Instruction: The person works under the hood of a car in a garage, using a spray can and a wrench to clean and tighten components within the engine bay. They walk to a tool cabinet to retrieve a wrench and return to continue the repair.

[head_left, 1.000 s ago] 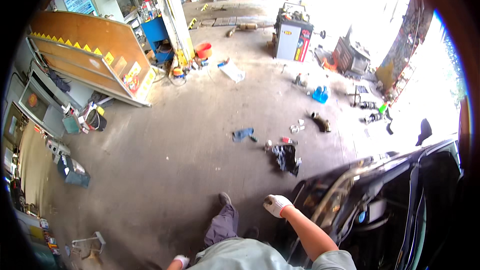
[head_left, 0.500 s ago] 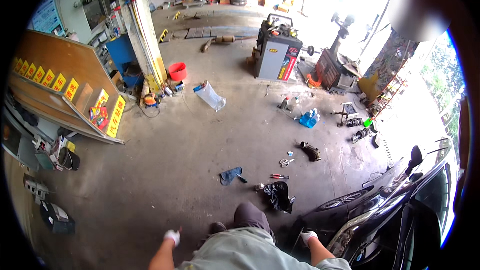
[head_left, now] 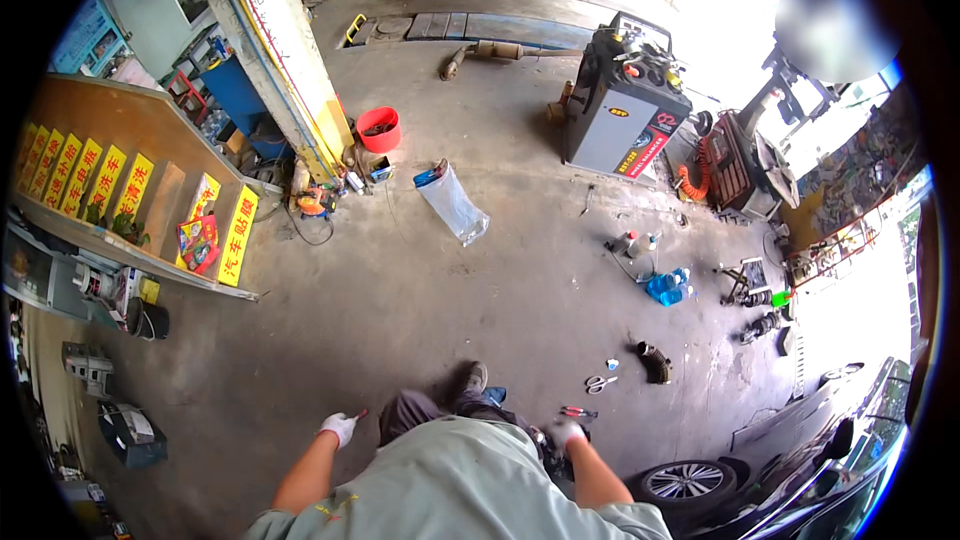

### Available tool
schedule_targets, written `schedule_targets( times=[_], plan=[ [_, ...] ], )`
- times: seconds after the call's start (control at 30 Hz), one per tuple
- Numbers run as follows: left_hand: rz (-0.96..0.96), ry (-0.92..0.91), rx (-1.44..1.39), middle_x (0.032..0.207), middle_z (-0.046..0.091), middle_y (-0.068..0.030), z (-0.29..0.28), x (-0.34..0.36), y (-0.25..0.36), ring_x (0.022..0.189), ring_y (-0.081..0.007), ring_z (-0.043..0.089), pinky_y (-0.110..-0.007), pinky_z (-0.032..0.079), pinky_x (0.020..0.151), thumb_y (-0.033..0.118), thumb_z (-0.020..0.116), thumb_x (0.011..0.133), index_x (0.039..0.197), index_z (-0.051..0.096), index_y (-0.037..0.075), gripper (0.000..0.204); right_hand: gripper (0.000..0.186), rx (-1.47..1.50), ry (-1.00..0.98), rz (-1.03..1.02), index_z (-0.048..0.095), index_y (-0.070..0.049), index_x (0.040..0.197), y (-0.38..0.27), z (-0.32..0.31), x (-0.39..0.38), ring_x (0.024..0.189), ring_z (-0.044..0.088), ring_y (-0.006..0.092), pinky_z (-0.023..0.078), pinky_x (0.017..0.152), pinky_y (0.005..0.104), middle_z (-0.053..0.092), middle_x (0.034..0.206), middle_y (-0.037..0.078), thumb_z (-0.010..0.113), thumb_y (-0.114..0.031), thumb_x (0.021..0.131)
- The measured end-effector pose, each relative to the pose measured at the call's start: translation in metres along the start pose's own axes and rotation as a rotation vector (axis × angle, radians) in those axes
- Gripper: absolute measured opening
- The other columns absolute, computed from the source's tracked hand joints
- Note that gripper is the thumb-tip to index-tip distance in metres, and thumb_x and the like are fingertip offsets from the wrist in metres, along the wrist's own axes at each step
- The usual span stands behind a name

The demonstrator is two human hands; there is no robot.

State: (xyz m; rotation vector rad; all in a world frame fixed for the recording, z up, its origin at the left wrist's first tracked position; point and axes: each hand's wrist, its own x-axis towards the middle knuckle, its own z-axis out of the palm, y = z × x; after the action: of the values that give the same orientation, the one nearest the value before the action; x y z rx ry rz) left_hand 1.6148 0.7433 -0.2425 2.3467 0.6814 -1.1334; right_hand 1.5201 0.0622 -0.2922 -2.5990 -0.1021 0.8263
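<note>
My left hand [head_left: 339, 428], in a white glove at the lower left of my body, is closed on a slim red-tipped item [head_left: 362, 414] too small to name. My right hand [head_left: 566, 434], also gloved, hangs blurred by my right side, its fingers unclear. Near it on the floor lie red-handled pliers [head_left: 579, 412], scissors [head_left: 600, 383] and a dark curved corrugated hose [head_left: 654, 363]. A dark car [head_left: 770, 480] with a silver wheel [head_left: 688, 481] stands at my lower right.
Ahead stand a grey machine [head_left: 620, 110], a second machine [head_left: 750, 150], a red bucket [head_left: 379, 129] and a post [head_left: 290, 70]. A clear bag [head_left: 455, 205] and blue jugs [head_left: 668, 287] lie on the floor. A wooden stepped board [head_left: 130, 190] is at left.
I have moved forward, past the car's front; the car has shifted down in view. My right hand has lowered from its raised position to my side. My left hand has come further into view.
</note>
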Motion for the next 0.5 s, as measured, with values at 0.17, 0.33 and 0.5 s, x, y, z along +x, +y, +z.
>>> schedule_targets(
  times=[0.17, 0.33, 0.5],
  plan=[
    [-0.311, -0.021, -0.339, 0.114, 0.076, -0.0314, -0.040, 0.040, -0.014, 0.108, -0.0454, 0.075, -0.051, 0.058, 0.093, 0.030, 0.057, 0.095, 0.121, 0.076, -0.003, 0.046, 0.033, 0.815, 0.130, 0.398, 0.075, 0.002, 0.116, -0.096, -0.291, 0.257, 0.073, 0.071, 0.0185, 0.058, 0.067, 0.0351, 0.075, 0.085, 0.010, 0.064, -0.026, 0.102],
    [-0.009, -0.237, 0.085, 0.115, 0.076, -0.0258, -0.107, 0.119, 0.089, 0.101, -0.0384, 0.073, -0.049, 0.056, 0.093, 0.033, 0.053, 0.104, 0.127, 0.076, 0.002, 0.045, 0.030, 0.928, 0.231, 0.431, 0.071, -0.001, 0.122, -0.072, -0.446, 0.419, 0.073, 0.069, 0.0202, 0.057, 0.065, 0.0364, 0.073, 0.090, 0.010, 0.064, -0.024, 0.105],
    [0.287, -0.156, 0.213, 0.133, 0.073, -0.0213, -0.228, 0.300, 0.156, 0.125, -0.0358, 0.069, -0.050, 0.052, 0.112, 0.046, 0.064, 0.102, 0.138, 0.073, 0.010, 0.052, 0.027, 0.955, 0.230, 0.543, 0.071, 0.001, 0.116, -0.087, -0.488, 0.530, 0.065, 0.069, 0.0224, 0.057, 0.056, 0.0381, 0.072, 0.083, 0.012, 0.066, -0.023, 0.104]
  ],
)
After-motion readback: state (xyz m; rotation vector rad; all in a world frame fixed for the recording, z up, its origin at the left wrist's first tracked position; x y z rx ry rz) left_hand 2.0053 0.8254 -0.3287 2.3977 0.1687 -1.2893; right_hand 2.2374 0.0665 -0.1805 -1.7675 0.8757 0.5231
